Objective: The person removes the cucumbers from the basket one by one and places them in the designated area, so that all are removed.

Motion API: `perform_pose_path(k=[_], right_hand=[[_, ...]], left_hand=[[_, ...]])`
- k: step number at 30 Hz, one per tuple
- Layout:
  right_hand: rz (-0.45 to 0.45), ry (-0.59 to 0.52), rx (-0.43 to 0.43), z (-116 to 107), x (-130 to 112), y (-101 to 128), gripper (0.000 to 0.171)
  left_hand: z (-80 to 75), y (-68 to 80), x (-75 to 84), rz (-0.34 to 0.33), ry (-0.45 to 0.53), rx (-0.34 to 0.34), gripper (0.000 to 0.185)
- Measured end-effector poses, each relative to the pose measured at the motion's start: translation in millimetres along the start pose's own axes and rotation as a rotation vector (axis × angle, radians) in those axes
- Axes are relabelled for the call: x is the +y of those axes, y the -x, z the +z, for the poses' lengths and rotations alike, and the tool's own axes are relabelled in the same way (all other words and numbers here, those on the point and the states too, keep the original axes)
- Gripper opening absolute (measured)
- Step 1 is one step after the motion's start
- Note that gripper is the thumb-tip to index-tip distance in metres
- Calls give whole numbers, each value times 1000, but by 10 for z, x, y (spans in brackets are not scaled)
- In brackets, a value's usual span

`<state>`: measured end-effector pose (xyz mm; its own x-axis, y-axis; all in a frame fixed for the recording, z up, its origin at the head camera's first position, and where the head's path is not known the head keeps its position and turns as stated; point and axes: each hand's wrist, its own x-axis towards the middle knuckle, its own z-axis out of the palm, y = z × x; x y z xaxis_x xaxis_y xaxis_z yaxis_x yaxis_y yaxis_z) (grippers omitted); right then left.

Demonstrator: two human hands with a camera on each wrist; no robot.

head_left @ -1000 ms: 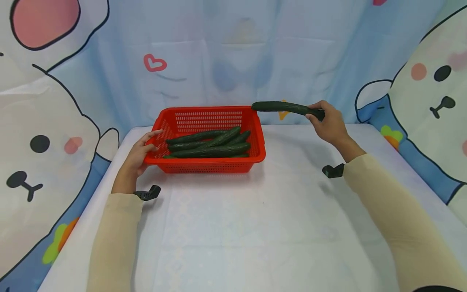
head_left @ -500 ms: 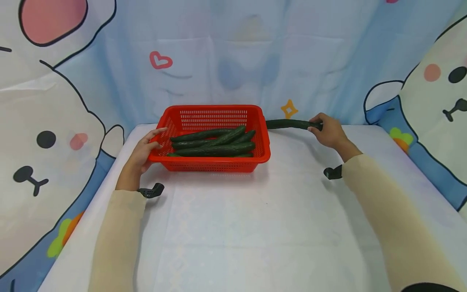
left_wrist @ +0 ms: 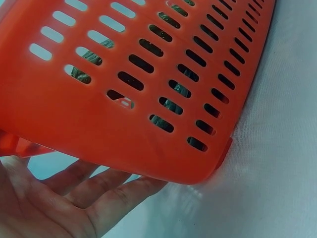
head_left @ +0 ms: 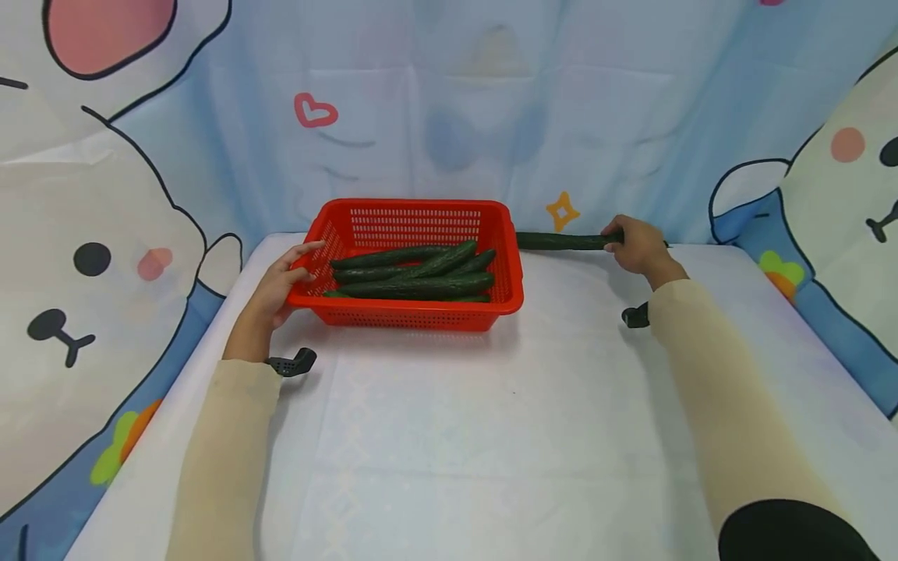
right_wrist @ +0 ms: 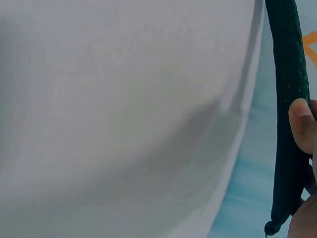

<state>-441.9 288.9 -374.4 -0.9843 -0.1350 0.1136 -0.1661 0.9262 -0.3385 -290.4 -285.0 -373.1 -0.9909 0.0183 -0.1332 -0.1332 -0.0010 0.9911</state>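
Observation:
A red slotted basket (head_left: 505,265) stands at the back middle of the white table and holds several dark green cucumbers (head_left: 414,274). My left hand (head_left: 284,276) rests against the basket's left end with fingers straight; in the left wrist view those fingers (left_wrist: 106,191) lie under the basket's wall (left_wrist: 99,114). My right hand (head_left: 634,243) grips the right end of one more cucumber (head_left: 557,241), which lies level at the table's back edge, right of the basket. The right wrist view shows my thumb on that cucumber (right_wrist: 288,74).
The white cloth-covered table (head_left: 491,436) stretches toward me. A blue cartoon curtain (head_left: 449,117) closes the back and both sides. Black wrist mounts (head_left: 293,363) sit by each sleeve.
My right hand has lowered the cucumber from above the basket's right rim down to the table's back edge. The left hand has stayed at the basket.

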Motion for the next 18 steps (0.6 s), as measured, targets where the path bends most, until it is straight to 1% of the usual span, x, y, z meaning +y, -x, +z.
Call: perform_pose_path(k=[7,13,18], right_hand=[[27,-7,-39,162,149,-6,30],[13,-10,-47,207,145,-47,31],[36,-3,-61,248,139,-98,31]], left_hand=[[11,1,-19,14,30,-34,51],[-1,-14,-8,14,41,-14,51],[-30,-32,-8,19,35,-7,52]])
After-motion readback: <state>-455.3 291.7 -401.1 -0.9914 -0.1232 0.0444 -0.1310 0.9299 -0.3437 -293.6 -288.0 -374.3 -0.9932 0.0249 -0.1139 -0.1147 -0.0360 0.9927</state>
